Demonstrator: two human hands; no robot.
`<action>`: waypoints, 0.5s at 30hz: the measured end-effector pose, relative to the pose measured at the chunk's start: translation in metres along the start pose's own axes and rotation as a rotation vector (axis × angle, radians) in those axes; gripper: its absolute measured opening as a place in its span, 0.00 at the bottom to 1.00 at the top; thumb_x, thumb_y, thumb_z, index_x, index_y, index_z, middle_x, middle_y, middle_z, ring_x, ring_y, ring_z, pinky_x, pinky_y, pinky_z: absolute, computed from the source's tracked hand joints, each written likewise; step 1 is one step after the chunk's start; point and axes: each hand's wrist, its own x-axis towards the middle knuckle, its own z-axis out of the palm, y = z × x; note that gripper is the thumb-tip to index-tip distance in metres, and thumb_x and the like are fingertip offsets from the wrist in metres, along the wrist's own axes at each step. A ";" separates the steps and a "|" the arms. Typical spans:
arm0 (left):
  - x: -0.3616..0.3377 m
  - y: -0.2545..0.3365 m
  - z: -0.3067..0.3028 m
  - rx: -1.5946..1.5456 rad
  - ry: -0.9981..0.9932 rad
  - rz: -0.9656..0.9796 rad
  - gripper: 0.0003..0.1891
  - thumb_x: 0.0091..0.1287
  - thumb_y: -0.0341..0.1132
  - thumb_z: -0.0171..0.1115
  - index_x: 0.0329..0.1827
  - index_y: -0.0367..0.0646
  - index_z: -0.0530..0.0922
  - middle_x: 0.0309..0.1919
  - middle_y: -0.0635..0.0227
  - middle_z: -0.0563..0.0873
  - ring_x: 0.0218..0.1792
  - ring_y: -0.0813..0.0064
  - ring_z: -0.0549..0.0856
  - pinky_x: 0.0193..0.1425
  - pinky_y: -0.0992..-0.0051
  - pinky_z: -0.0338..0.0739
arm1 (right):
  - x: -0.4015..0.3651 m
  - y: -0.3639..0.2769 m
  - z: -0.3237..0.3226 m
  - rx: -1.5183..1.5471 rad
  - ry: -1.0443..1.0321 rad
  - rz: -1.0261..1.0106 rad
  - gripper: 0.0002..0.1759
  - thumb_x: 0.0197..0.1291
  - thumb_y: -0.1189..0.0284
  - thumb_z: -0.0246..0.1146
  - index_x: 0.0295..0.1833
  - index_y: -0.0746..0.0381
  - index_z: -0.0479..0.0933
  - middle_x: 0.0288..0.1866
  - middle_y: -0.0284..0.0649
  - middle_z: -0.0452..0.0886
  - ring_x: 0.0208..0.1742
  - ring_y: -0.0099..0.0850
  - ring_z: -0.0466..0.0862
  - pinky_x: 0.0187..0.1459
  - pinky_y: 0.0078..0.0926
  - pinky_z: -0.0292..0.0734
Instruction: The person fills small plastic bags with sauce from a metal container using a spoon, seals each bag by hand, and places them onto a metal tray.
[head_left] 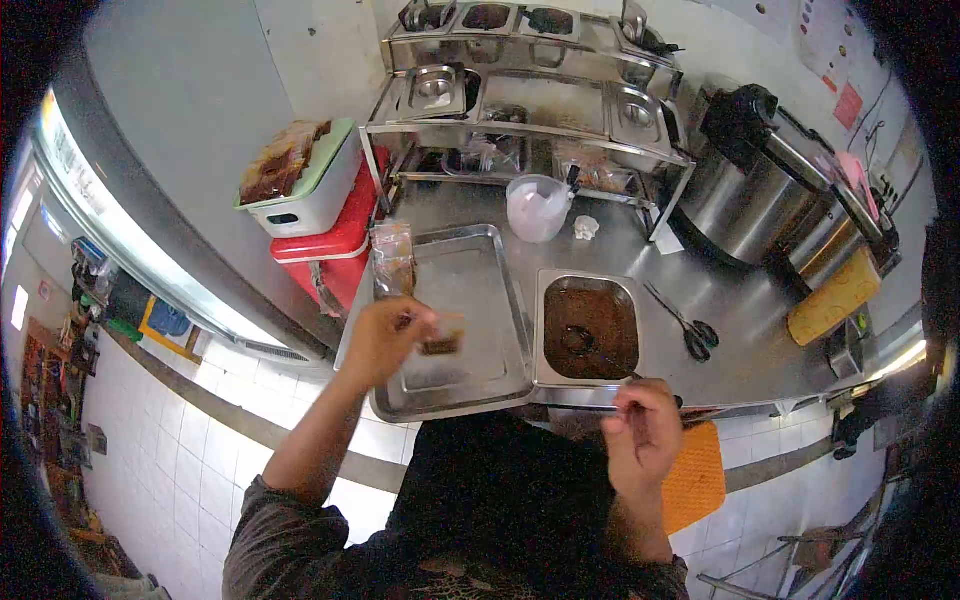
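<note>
Clear packet [438,346] with brown contents, pinched in the left hand [385,335] just above the steel tray [470,270], right hand [645,430] curled at the sauce pan's [590,325] near rim, grip unclear, scissors [685,325] beside the pan.

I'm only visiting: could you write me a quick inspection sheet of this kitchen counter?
Surface: steel counter, shiny, holding trays.
Job's things: small filled bag over the steel tray; pan of brown sauce beside it.
Clutter: scissors, plastic jug, stacked bags at the tray's corner.
Hands: left hand holds the bag; right hand curled by the pan's front edge, grip unclear.
Cables: nothing seen on the counter.
Surroundings: rack of steel containers, large cooker, red cooler, tiled floor.
</note>
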 end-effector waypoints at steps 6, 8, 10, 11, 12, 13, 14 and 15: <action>0.084 -0.109 -0.035 0.685 0.377 0.219 0.16 0.63 0.30 0.66 0.53 0.36 0.81 0.48 0.49 0.85 0.53 0.53 0.83 0.60 0.59 0.77 | -0.012 -0.004 -0.049 -0.120 0.275 0.064 0.11 0.64 0.69 0.65 0.46 0.64 0.76 0.42 0.39 0.76 0.43 0.29 0.75 0.45 0.26 0.71; 0.111 -0.091 -0.020 0.687 0.484 0.290 0.19 0.61 0.29 0.66 0.56 0.37 0.79 0.52 0.48 0.83 0.57 0.50 0.80 0.63 0.56 0.74 | -0.018 -0.009 -0.059 -0.116 0.324 0.107 0.06 0.67 0.78 0.60 0.47 0.66 0.76 0.42 0.35 0.74 0.42 0.24 0.73 0.49 0.21 0.69; 0.139 -0.056 0.012 0.655 0.477 0.443 0.21 0.60 0.30 0.67 0.58 0.37 0.78 0.54 0.49 0.82 0.59 0.48 0.78 0.65 0.55 0.72 | -0.026 -0.011 -0.066 -0.140 0.399 0.188 0.06 0.67 0.76 0.61 0.47 0.66 0.76 0.41 0.34 0.75 0.43 0.23 0.73 0.49 0.21 0.69; 0.154 -0.042 0.032 0.623 0.417 0.562 0.21 0.60 0.32 0.68 0.57 0.38 0.79 0.54 0.50 0.83 0.58 0.48 0.79 0.65 0.56 0.72 | -0.028 -0.014 -0.066 -0.137 0.418 0.213 0.06 0.67 0.76 0.62 0.46 0.66 0.77 0.41 0.34 0.75 0.43 0.23 0.73 0.48 0.20 0.69; 0.169 -0.026 0.056 0.584 0.341 0.544 0.21 0.61 0.34 0.68 0.58 0.38 0.79 0.54 0.51 0.83 0.58 0.48 0.79 0.65 0.57 0.72 | -0.029 -0.018 -0.064 -0.135 0.436 0.237 0.06 0.67 0.75 0.62 0.46 0.66 0.77 0.41 0.33 0.75 0.43 0.23 0.74 0.48 0.20 0.69; 0.183 -0.010 0.079 0.545 0.266 0.527 0.22 0.62 0.37 0.68 0.58 0.39 0.79 0.55 0.51 0.83 0.58 0.47 0.79 0.66 0.58 0.72 | -0.031 -0.021 -0.064 -0.132 0.454 0.258 0.06 0.67 0.75 0.62 0.45 0.66 0.77 0.40 0.33 0.75 0.42 0.23 0.74 0.48 0.20 0.69; 0.194 0.003 0.101 0.548 0.209 0.470 0.21 0.64 0.39 0.67 0.58 0.40 0.80 0.55 0.52 0.83 0.59 0.49 0.79 0.66 0.55 0.71 | -0.035 -0.021 -0.067 -0.159 0.441 0.274 0.06 0.68 0.75 0.62 0.45 0.66 0.77 0.40 0.33 0.75 0.42 0.23 0.74 0.47 0.20 0.69; 0.204 0.012 0.120 0.550 0.152 0.414 0.21 0.66 0.42 0.65 0.59 0.41 0.80 0.55 0.53 0.83 0.59 0.51 0.79 0.67 0.52 0.70 | -0.041 -0.019 -0.072 -0.187 0.428 0.290 0.06 0.68 0.75 0.62 0.45 0.66 0.77 0.40 0.33 0.75 0.42 0.22 0.73 0.47 0.20 0.69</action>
